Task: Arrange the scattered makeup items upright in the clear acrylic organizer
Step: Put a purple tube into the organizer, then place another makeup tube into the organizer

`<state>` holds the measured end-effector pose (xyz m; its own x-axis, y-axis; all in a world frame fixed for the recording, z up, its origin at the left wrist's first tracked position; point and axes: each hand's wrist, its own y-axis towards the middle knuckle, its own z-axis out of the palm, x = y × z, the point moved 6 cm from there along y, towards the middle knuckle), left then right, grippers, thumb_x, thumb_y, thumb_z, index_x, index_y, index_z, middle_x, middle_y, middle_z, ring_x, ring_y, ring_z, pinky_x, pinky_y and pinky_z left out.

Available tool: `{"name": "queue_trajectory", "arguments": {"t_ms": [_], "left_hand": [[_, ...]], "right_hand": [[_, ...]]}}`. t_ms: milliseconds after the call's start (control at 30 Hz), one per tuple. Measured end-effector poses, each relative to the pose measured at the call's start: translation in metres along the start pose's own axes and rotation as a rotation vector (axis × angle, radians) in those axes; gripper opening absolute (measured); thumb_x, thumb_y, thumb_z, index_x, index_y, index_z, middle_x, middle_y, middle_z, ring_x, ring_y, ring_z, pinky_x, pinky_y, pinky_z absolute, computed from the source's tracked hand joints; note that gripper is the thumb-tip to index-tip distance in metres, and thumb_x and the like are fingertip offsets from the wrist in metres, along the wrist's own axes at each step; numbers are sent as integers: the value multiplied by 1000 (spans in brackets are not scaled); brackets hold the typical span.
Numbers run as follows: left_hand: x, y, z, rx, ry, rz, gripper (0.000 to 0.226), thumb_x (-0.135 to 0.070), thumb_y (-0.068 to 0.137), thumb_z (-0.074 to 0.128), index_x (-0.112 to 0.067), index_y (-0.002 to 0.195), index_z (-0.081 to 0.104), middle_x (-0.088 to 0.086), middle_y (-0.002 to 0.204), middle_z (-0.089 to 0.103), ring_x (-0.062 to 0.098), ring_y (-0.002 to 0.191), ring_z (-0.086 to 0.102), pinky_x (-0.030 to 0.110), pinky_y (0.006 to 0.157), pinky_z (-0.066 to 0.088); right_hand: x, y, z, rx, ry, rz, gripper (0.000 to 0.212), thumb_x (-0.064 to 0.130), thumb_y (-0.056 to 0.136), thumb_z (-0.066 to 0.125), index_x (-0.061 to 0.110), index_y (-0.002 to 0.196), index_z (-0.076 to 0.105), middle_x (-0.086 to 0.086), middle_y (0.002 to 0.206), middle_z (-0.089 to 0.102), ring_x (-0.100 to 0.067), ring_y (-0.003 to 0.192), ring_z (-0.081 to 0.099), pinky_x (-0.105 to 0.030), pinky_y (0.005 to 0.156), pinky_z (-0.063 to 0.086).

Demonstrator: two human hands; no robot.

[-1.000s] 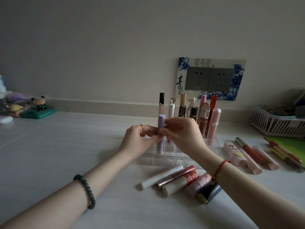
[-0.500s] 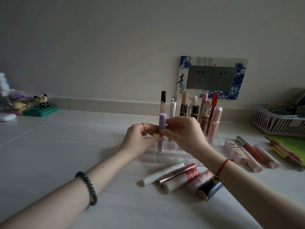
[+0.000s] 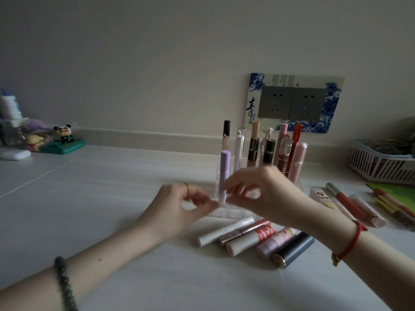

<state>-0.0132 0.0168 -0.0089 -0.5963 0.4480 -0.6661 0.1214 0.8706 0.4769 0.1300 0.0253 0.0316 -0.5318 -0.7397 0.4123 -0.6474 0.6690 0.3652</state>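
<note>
From my end the lilac tube (image 3: 225, 167) is standing upright in the front-left slot of the clear organizer (image 3: 226, 213), ahead of the other tubes (image 3: 253, 144) standing in the back rows. The left hand (image 3: 179, 207) and right hand (image 3: 267, 194) sit on either side of it, fingers loosely curled and gripping nothing, though both are blurry. 5 tubes (image 3: 249, 240) lie flat on the table (image 3: 112, 198) just in front.

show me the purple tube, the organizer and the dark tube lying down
purple tube (image 3: 225, 160): head view, on its cap
organizer (image 3: 229, 213): head view, on its clear front wall
dark tube (image 3: 295, 248): head view, on the middle of its barrel
</note>
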Motion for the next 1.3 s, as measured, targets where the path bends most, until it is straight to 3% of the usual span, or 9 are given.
{"name": "queue_trajectory", "arguments": {"t_ms": [100, 233, 533, 633, 833, 967, 1100, 1200, 1300], "left_hand": [[2, -17, 6, 119, 132, 23, 37, -66, 56, 60, -32, 71, 66, -22, 81, 65, -6, 81, 58, 4, 71, 37], [3, -23, 12, 234, 293, 125, 46, -65, 59, 62, -29, 87, 67, -18, 82, 64, -4, 87, 54, 8, 75, 40], [3, -25, 15, 227, 277, 195, 36, -50, 69, 55, -23, 89, 70, -17, 79, 61, -1, 80, 57, 2, 68, 37], [3, -25, 13, 194, 245, 192, 38, -49, 71, 53, -23, 92, 70, -23, 78, 59, -9, 74, 57, -1, 67, 36], [-15, -19, -1, 43, 205, 323, 19, -33, 74, 63, -21, 87, 71, -12, 75, 66, -6, 73, 60, 5, 70, 42], [-37, -11, -14, -122, 51, 343, 19, -33, 70, 67, -26, 87, 70, -19, 72, 66, -4, 72, 63, 4, 71, 43], [-47, 8, -16, -177, -346, 191, 25, -28, 62, 74, -29, 86, 67, -13, 78, 72, 5, 73, 68, 12, 72, 50], [-53, 28, -13, -190, -493, 141, 27, -26, 61, 71, -26, 88, 67, -7, 82, 74, 12, 81, 69, 18, 76, 53], [-54, 42, -5, -180, -513, 114, 20, -21, 70, 68, -24, 90, 66, -13, 79, 73, 6, 84, 69, 14, 76, 50]], "right_hand": [[-1, -6, 23, 164, -99, -44, 26, 18, 82, 59, 19, 108, 61, 5, 103, 65, 4, 80, 58, -4, 79, 45], [-5, -9, 32, 231, -133, -65, 28, 20, 83, 59, 21, 111, 61, 6, 107, 64, 4, 86, 55, -2, 80, 43], [-8, -10, 37, 222, -169, -96, 25, 15, 86, 56, 21, 110, 62, 4, 105, 64, -2, 86, 56, -10, 78, 44], [-7, -10, 36, 203, -186, -116, 26, 18, 86, 55, 21, 111, 62, 3, 106, 63, -7, 91, 57, -12, 77, 43], [1, -10, 27, 101, -246, -186, 29, 25, 85, 57, 22, 114, 59, 4, 106, 63, -12, 90, 60, -29, 78, 51], [5, -7, 10, -7, -164, -177, 25, 22, 81, 62, 19, 106, 63, 6, 94, 64, -2, 76, 58, -18, 71, 53], [5, -4, -12, -145, -36, -111, 24, 24, 77, 57, 17, 99, 63, 16, 83, 59, 9, 68, 58, -3, 69, 47], [-2, 1, -31, -269, 111, -38, 19, 16, 77, 61, 15, 95, 63, 18, 79, 61, 7, 76, 62, -4, 67, 48], [-12, 5, -47, -426, 241, 17, 19, 14, 74, 67, 13, 93, 65, 9, 82, 66, -1, 74, 65, -10, 68, 52]]}}
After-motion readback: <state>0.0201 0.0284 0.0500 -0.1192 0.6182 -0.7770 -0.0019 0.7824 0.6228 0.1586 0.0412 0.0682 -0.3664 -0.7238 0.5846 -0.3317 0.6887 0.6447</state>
